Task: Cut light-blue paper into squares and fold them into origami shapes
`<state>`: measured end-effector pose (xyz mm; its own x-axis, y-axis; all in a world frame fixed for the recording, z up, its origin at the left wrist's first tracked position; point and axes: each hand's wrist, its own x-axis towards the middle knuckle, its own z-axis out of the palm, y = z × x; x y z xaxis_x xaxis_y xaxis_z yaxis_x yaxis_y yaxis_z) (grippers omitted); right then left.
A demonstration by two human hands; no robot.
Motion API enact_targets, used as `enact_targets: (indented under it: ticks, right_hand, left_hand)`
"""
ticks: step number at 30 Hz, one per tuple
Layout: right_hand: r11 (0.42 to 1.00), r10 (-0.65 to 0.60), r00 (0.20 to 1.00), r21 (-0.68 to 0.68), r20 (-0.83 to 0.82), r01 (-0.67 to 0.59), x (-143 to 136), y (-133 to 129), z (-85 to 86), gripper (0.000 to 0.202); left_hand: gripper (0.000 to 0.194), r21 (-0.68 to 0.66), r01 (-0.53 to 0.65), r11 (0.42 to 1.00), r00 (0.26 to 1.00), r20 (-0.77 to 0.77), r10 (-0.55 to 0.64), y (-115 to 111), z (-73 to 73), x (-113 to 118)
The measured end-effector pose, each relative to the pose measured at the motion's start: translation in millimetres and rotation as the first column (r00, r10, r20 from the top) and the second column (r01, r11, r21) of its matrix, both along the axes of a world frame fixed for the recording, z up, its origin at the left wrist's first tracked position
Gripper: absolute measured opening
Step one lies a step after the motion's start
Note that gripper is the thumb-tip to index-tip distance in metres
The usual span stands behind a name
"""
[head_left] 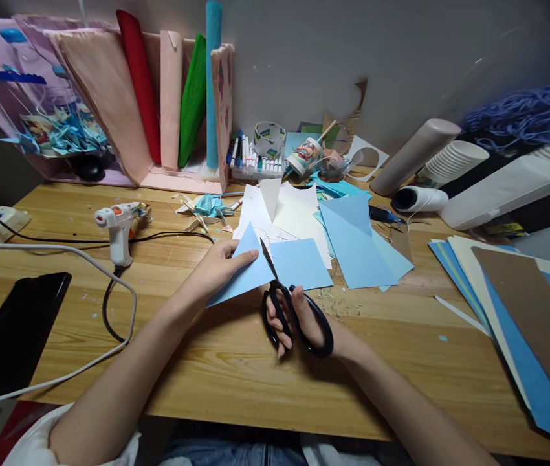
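My left hand (219,267) pinches a light blue piece of paper (246,278), thumb on top, holding it above the table. In my right hand (299,317) is a pair of black-handled scissors (279,291), thumb through one loop and fingers through the other. The blades point up and away, with their tips at the right edge of the held paper. Just beyond the scissors lies another light blue sheet (301,262). Farther right rests a larger blue sheet (357,243), and white paper (299,210) lies behind.
A white glue gun (120,226) stands on the left, with cables (124,336) running across the table. Near the left edge is a black phone-like slab (17,323). Stacked coloured card (537,323) lies on the right. Markers (255,158) and paper rolls (197,97) stand at the back.
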<state>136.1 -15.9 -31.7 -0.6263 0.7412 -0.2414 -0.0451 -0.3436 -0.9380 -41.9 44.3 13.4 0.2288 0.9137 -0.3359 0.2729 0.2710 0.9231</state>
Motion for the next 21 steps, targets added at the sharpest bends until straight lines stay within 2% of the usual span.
enact_targets:
  ticks: [4,8,17,21]
  right_hand:
    - [0.998,-0.010,0.997,0.066,0.078,0.005,0.0,-0.5,6.9,0.066]
    - [0.995,-0.032,0.993,0.100,0.115,0.020,-0.7,-0.9,6.1,0.062]
    - [0.994,-0.092,0.983,0.077,0.157,0.080,-5.3,-2.4,1.7,0.051]
    - [0.994,-0.087,0.985,0.083,0.148,0.076,-4.5,-2.4,1.4,0.049]
  left_hand:
    - [0.038,0.015,0.026,1.000,1.000,0.001,-0.026,1.2,-0.3,-1.4]
    - [0.038,0.017,0.029,0.999,1.000,0.006,-0.029,1.4,0.6,-2.5]
    - [0.037,-0.083,0.032,0.996,0.991,0.129,-0.021,1.5,1.1,-3.7]
    - [0.038,-0.078,-0.025,0.997,0.997,0.071,0.031,2.2,2.3,-3.1]
